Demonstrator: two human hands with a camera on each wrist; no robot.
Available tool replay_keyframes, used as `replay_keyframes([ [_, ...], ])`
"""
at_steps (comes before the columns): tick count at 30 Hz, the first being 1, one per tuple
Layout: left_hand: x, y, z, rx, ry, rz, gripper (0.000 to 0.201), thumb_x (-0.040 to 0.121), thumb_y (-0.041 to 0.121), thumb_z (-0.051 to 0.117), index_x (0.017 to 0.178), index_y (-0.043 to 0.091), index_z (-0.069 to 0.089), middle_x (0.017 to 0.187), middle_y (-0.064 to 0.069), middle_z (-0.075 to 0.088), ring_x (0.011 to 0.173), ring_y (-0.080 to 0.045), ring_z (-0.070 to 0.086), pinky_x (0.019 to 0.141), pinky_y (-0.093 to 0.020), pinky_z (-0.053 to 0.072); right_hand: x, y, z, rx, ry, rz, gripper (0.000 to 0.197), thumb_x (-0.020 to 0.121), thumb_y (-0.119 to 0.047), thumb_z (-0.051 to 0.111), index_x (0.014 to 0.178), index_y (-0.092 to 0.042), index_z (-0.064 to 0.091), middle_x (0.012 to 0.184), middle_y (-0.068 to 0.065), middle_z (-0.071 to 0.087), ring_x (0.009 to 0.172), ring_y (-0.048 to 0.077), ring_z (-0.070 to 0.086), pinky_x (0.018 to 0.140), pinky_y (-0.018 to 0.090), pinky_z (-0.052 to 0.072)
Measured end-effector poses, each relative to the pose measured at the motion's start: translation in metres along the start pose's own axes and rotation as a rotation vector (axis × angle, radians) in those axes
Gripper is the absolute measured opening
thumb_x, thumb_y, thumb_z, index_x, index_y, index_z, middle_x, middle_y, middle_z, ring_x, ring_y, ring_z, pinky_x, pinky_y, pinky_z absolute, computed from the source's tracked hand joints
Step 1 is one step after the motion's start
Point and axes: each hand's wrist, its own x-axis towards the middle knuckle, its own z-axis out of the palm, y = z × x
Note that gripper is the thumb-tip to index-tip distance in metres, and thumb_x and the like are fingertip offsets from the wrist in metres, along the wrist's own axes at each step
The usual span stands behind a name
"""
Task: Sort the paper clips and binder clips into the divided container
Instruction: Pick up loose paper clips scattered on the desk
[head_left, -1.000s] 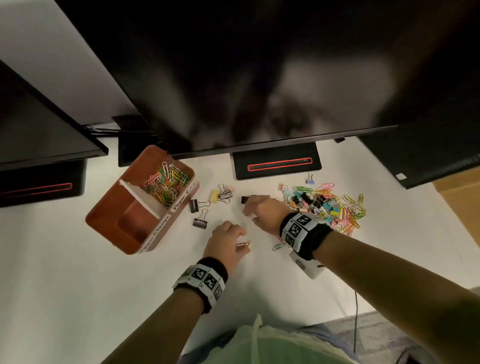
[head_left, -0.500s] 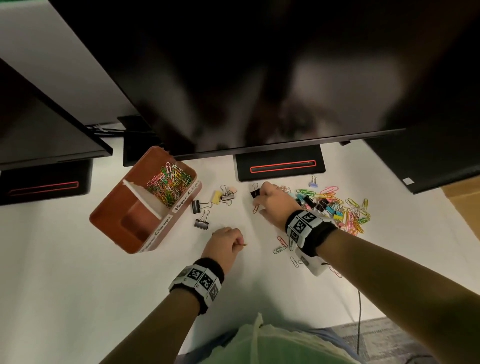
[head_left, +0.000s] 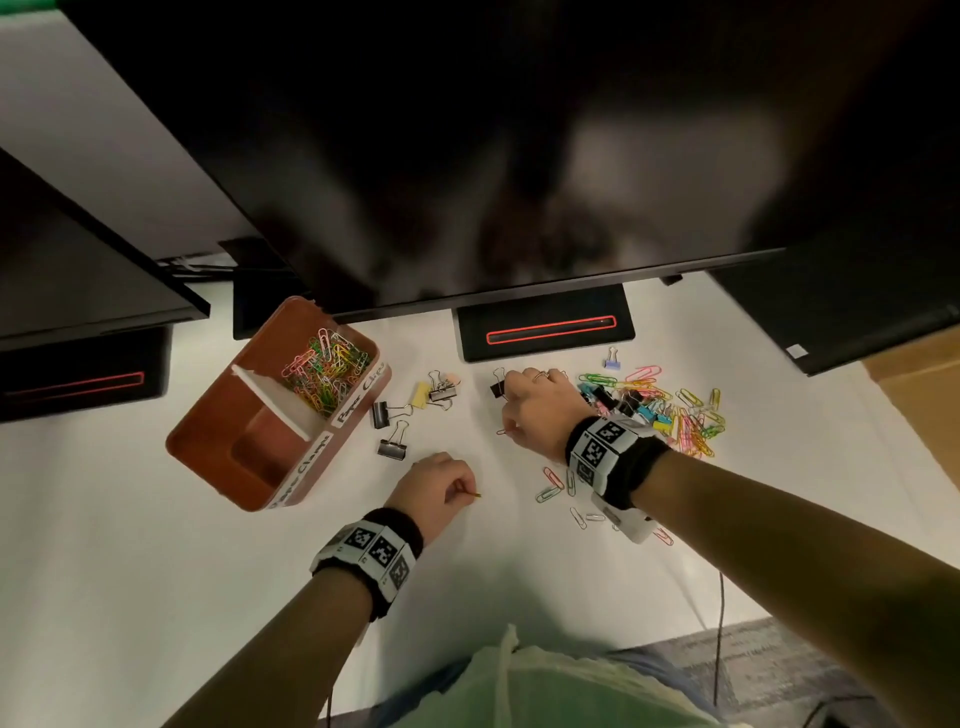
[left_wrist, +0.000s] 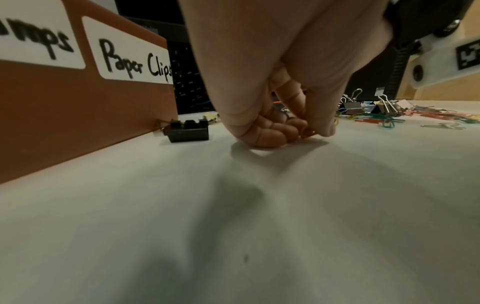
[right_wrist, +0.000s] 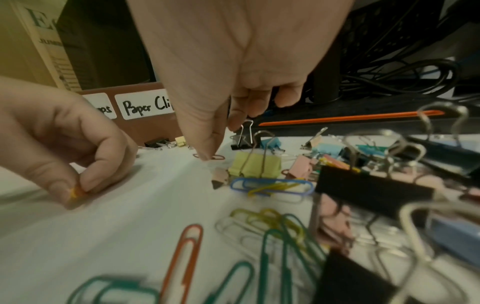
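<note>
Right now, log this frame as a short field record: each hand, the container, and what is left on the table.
left hand: pinching a yellow paper clip low over the table
right hand: fingers on a black binder clip, thumb on a red paper clip
container: far compartment holds paper clips, near compartment looks empty
loose pile: mixed clips to the right
binder clips beside container: unsorted

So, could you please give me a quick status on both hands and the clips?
Left hand pinches a yellow paper clip. Right hand fingers a black binder clip. Container: binder-clip half bare. Path unobstructed.
</note>
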Motion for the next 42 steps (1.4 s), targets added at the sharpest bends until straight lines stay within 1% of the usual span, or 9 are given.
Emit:
replay_keyframes([
  [5,-0.004,0.009,0.001,-0.045,-0.021,0.062,0.006,0.078,0.013,0.071,0.080,0.011,0.066,0.091,0.009,0.046,0.085,-0.007,0.053,0.079,-0.017,0.045,-0.027,0.016,-0.009,0.312,0.086,-0.029,0.015,0.088,-0.023,0.057,0.095,-0.014,0.067,0.111,0.004,0.057,0.097,0.020,0.055,0.088,0.036,0.048],
  [9,0.001,0.030,0.013,0.092,-0.023,0.153,0.007,0.078,0.024,0.072,0.077,0.018,0.068,0.115,0.009,0.045,0.110,-0.007,0.042,0.094,-0.020,0.035,-0.060,0.035,-0.008,0.434,0.057,0.020,0.012,0.090,-0.015,0.056,0.099,-0.014,0.063,0.102,0.003,0.063,0.087,0.014,0.057,0.084,0.030,0.052],
  [14,0.013,0.059,0.032,0.190,-0.047,0.253,0.007,0.080,0.026,0.068,0.078,0.019,0.068,0.133,0.008,0.043,0.122,-0.012,0.039,0.095,-0.018,0.028,-0.101,0.043,0.008,0.467,0.026,0.037,0.026,0.089,-0.011,0.057,0.114,-0.016,0.061,0.106,0.001,0.063,0.081,0.006,0.051,0.078,0.021,0.049],
  [17,0.022,0.067,0.043,0.234,-0.075,0.266,0.007,0.081,0.024,0.065,0.077,0.018,0.067,0.130,0.006,0.046,0.119,-0.014,0.042,0.098,-0.022,0.032,-0.119,0.036,0.026,0.471,-0.114,0.029,0.034,0.089,-0.012,0.058,0.123,-0.019,0.055,0.104,0.003,0.064,0.079,0.013,0.055,0.079,0.032,0.052],
  [21,0.031,0.073,0.049,0.278,-0.040,0.268,0.008,0.083,0.021,0.061,0.079,0.015,0.064,0.113,0.005,0.053,0.104,-0.014,0.047,0.093,-0.030,0.043,-0.128,0.027,0.051,0.467,-0.205,0.075,0.040,0.091,-0.016,0.056,0.129,-0.020,0.045,0.104,0.006,0.065,0.089,0.025,0.062,0.080,0.033,0.050],
  [26,0.038,0.074,0.048,0.284,0.009,0.246,0.007,0.086,0.018,0.058,0.081,0.014,0.058,0.093,0.001,0.056,0.088,-0.015,0.048,0.082,-0.033,0.046,-0.115,0.031,0.061,0.490,-0.084,0.180,0.036,0.092,-0.024,0.054,0.126,-0.016,0.048,0.111,0.011,0.062,0.100,0.030,0.060,0.084,0.036,0.048],
  [32,0.042,0.076,0.046,0.168,0.014,0.108,0.022,0.085,0.015,0.061,0.107,0.016,0.056,0.094,0.000,0.061,0.089,-0.017,0.054,0.081,-0.031,0.047,-0.089,0.045,0.053,0.526,0.021,0.194,0.049,0.091,-0.022,0.058,0.137,-0.019,0.039,0.109,0.014,0.064,0.098,0.030,0.061,0.081,0.032,0.046],
  [38,0.038,0.069,0.048,0.179,0.045,0.098,0.010,0.087,0.016,0.058,0.094,0.011,0.064,0.100,-0.005,0.057,0.095,-0.020,0.050,0.082,-0.028,0.043,-0.078,0.053,0.053,0.503,0.040,0.161,0.048,0.090,-0.026,0.059,0.135,-0.024,0.044,0.127,0.008,0.059,0.109,0.029,0.058,0.093,0.039,0.049],
  [42,0.035,0.065,0.048,0.196,0.046,0.123,0.006,0.086,0.012,0.059,0.089,0.009,0.063,0.102,-0.006,0.054,0.095,-0.021,0.049,0.082,-0.026,0.041,-0.079,0.055,0.055,0.453,0.083,0.137,0.027,0.087,-0.024,0.061,0.113,-0.017,0.060,0.111,0.007,0.059,0.099,0.028,0.059,0.086,0.041,0.052],
])
